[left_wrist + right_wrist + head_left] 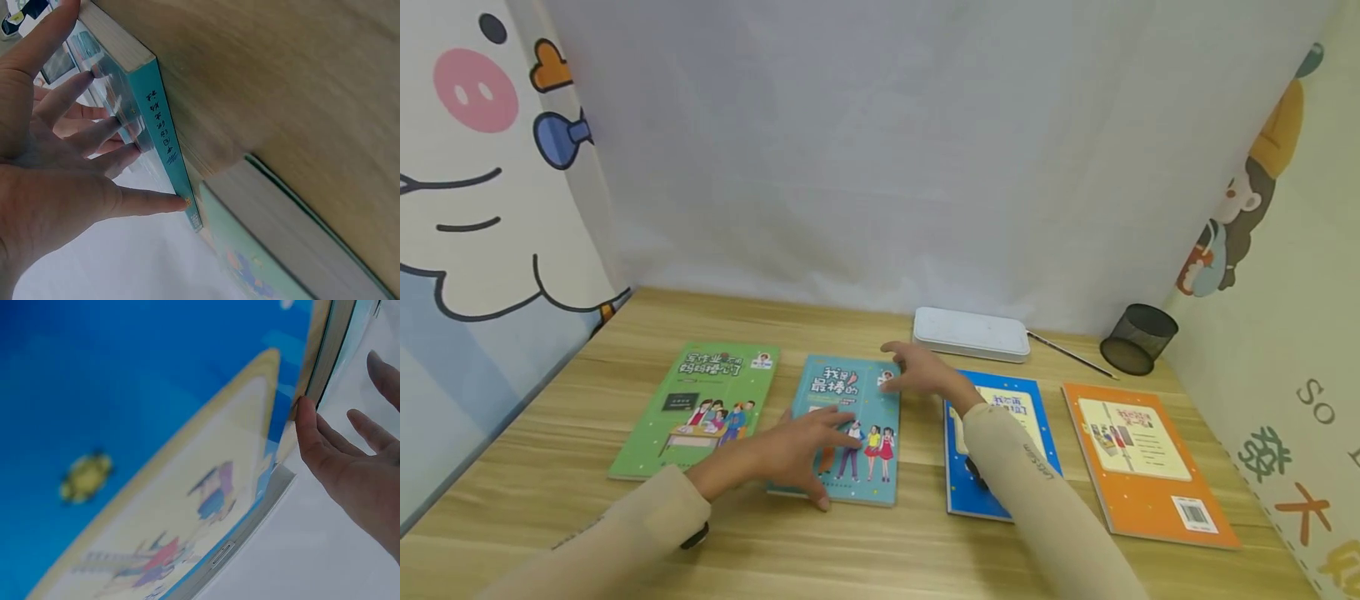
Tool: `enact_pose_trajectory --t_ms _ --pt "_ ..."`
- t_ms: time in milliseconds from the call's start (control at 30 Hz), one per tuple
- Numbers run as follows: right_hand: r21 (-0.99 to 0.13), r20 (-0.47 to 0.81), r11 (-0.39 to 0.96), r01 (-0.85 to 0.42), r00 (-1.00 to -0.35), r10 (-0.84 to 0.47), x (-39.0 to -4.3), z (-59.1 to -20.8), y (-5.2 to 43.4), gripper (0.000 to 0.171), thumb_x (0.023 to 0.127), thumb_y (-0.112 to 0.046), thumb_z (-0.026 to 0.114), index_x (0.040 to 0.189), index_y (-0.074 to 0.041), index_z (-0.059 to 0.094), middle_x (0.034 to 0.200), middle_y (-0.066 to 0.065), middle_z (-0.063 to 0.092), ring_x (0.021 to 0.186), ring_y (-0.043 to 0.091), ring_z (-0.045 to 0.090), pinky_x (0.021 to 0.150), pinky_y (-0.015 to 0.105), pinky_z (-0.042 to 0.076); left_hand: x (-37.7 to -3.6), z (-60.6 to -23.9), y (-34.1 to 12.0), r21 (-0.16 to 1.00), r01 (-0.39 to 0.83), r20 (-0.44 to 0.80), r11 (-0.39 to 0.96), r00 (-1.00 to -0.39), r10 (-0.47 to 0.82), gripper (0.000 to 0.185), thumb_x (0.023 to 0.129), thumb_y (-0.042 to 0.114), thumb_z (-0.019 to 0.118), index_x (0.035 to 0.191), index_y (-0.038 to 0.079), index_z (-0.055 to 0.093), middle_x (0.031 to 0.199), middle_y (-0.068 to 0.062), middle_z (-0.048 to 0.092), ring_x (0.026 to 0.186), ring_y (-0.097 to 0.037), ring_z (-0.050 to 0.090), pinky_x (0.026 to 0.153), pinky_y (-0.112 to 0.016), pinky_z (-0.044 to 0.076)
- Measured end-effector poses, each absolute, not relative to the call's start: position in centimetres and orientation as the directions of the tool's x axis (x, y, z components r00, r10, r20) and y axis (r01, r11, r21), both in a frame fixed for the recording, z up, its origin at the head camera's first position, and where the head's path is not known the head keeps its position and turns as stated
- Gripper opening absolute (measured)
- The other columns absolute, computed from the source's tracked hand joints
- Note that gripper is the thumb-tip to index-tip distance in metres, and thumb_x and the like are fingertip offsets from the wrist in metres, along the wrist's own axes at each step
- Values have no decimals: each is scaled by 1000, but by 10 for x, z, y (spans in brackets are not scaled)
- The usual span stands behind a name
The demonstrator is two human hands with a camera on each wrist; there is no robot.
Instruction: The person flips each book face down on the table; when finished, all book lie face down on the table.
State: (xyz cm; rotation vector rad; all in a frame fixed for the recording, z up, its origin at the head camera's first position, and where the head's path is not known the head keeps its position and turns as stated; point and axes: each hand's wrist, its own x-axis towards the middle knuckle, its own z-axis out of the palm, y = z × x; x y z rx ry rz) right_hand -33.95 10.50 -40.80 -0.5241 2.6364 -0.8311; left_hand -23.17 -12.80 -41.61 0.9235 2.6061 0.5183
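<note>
Teal book [850,417], "我是最棒的", under both hands

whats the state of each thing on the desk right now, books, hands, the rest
teal paperback book: closed, flat, both hands on it
left hand: open, fingers spread on cover
right hand: open, at top right corner
green paperback book: closed, flat
blue paperback book: closed, under right forearm
orange paperback book: closed, back cover up
black mesh cup: tipped over

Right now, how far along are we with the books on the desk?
Four books lie flat in a row. In hand: the teal book, with the left hand spread flat on its cover and the right hand at its top right corner. Not touched: the green book and orange book; the blue book lies under the right forearm.
</note>
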Motion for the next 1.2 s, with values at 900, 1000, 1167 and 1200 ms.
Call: enact_pose_trajectory --t_ms 900,1000,1167,1200 --pt "-698 -255 711 -90 -896 -364 -352 -410 91 58 92 -15 70 146 -8 49 151 20 47 138 39 46 113 52 41 -227 -413 -127 426 543 -175 723 -735 655 66 69 35 92 128 16 68 160 -15 37 150 -46 24 98 -88 21" --pt "-752 -287 659 -8 -896 -339 -352 -409 94 57 92 -10 70 145 -7 50 149 22 47 133 38 51 110 48 45 -227 -413 -127 427 543 -178 724 -734 655 67 69 35 92 129 16 68 160 -15 37 150 -46 24 98 -88 21" --pt "-823 -371 549 145 -868 -328 -350 -409 97 56 93 -3 67 145 -8 49 132 23 59 106 30 68 86 37 60 -227 -413 -127 441 536 -180 720 -733 656 67 68 32 92 128 15 68 160 -15 37 150 -44 24 100 -86 22" --pt "-833 -382 528 165 -862 -334 -349 -409 98 56 93 -2 66 145 -8 48 128 23 61 99 29 70 80 35 61 -227 -413 -127 444 535 -180 719 -733 657 68 68 32 93 129 15 68 160 -15 37 151 -44 24 100 -86 22"
